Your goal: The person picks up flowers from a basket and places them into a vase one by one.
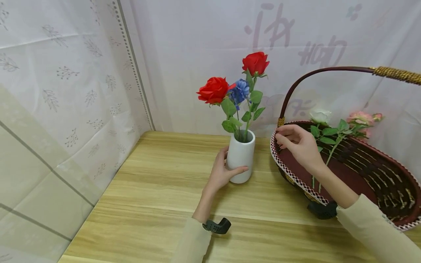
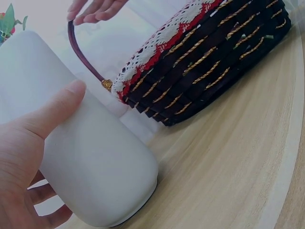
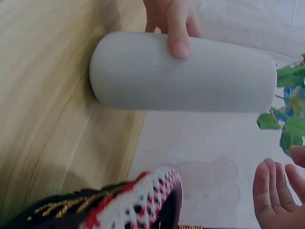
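A white vase (image 1: 241,160) stands upright on the wooden table, and my left hand (image 1: 218,174) grips its side, the thumb across the front. Two red roses (image 1: 213,90) and a blue flower (image 1: 239,90) rise from its mouth on leafy green stems. My right hand (image 1: 300,149) hovers over the left rim of a dark woven basket (image 1: 277,155), fingers loosely bent and holding nothing. In the right wrist view, the fingers (image 3: 272,188) of that hand appear apart from the vase. Inside the basket lean a white rose (image 1: 320,116) and pink flowers (image 1: 361,117).
The basket's tall arched handle (image 1: 329,68) rises behind my right hand. Lace trim (image 2: 157,40) runs along the basket's rim. A pale printed curtain (image 1: 184,65) hangs behind the table (image 1: 158,190), with another patterned cloth (image 1: 65,91) on the left.
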Demonstrator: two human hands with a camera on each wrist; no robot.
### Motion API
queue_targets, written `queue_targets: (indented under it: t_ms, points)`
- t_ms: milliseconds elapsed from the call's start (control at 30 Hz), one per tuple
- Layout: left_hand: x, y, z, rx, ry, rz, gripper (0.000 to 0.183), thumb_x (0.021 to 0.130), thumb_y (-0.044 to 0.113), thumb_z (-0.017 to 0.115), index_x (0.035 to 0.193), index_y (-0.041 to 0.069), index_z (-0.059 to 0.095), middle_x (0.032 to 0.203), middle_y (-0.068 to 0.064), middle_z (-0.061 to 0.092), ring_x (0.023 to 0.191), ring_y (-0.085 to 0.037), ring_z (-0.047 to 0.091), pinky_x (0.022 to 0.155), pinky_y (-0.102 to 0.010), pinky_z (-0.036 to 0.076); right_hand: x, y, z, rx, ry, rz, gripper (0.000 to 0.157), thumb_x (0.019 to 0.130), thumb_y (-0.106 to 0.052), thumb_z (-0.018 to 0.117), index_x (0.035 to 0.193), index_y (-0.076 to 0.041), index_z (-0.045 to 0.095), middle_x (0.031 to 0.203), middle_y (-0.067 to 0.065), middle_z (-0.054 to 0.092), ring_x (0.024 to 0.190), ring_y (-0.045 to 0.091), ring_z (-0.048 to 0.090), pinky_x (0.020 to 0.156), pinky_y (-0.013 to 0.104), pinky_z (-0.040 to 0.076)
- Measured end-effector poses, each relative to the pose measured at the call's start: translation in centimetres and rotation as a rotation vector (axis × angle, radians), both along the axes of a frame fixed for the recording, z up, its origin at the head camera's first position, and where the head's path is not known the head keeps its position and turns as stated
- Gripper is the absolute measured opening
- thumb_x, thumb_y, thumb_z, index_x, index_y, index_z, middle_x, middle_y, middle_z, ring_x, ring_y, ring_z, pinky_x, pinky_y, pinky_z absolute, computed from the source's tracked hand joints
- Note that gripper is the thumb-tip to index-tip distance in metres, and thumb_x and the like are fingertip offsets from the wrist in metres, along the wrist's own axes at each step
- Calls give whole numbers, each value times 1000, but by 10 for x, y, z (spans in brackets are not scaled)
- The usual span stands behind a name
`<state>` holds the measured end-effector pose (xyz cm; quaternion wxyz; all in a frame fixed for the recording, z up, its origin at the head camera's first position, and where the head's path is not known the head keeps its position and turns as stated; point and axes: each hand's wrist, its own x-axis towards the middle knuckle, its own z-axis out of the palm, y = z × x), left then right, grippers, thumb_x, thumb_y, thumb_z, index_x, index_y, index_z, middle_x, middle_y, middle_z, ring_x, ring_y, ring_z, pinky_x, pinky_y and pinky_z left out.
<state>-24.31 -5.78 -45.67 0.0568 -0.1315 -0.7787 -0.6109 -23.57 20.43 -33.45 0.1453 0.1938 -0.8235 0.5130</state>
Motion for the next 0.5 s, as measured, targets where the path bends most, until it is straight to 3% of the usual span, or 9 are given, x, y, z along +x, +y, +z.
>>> queue_targets:
  t_ms: [500]
  points:
    - [1, 0, 3, -25, 1, -11, 98, 78, 42, 88, 155, 18, 33, 144, -3, 46, 131, -18, 46, 105, -46, 42, -9, 47, 2, -50, -14, -111, 23, 100, -16, 66, 122, -9, 65, 102, -8, 67, 81, 5, 66, 69, 17, 54]
